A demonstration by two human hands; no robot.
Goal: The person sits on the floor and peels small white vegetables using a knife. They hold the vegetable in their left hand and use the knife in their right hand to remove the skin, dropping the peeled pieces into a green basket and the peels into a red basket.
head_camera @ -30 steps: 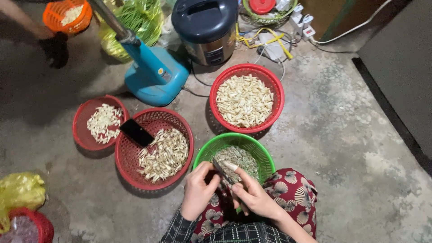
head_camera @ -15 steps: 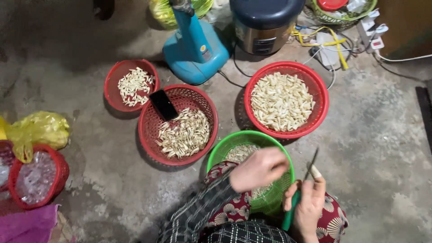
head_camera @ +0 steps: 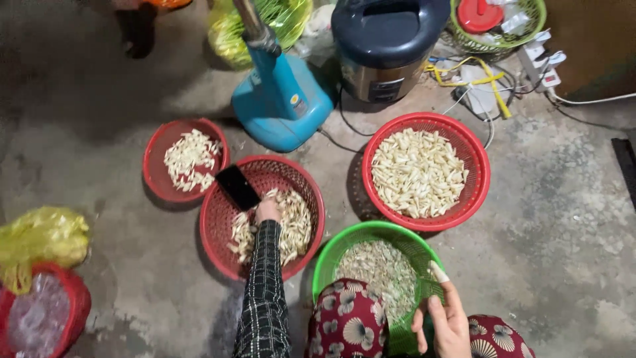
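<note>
Garlic cloves (head_camera: 291,222), unpeeled by the look of them, sit piled in the middle red basket (head_camera: 218,232) on the concrete floor (head_camera: 556,219), and that's where the left hand (head_camera: 267,211) is. The arm in a black checked sleeve (head_camera: 263,298) stretches out over the basket and the hand rests right on top of the pile, fingers curled down into the cloves. Can't honestly tell if the grip has closed on one or is just touching them, since the fingertips are hidden.

A black phone (head_camera: 238,187) leans on the far-left rim of that same basket, just beside the hand.

The right hand (head_camera: 445,321) is low in the shot at the near edge of the green basket (head_camera: 331,255), which holds papery skins and scraps. Its grip is loose and half open, thumb off to one side, with a pale taped or capped fingertip pointing up. I can't make out anything held in it.

Around it all: a bigger red basket (head_camera: 480,179) to the right full of pale peeled cloves, a small red basket (head_camera: 154,182) to the left with a smaller heap, a blue fan base (head_camera: 281,106) behind, and a dark rice cooker (head_camera: 387,43) next to that. A yellow plastic bag (head_camera: 40,242) sits far left.
</note>
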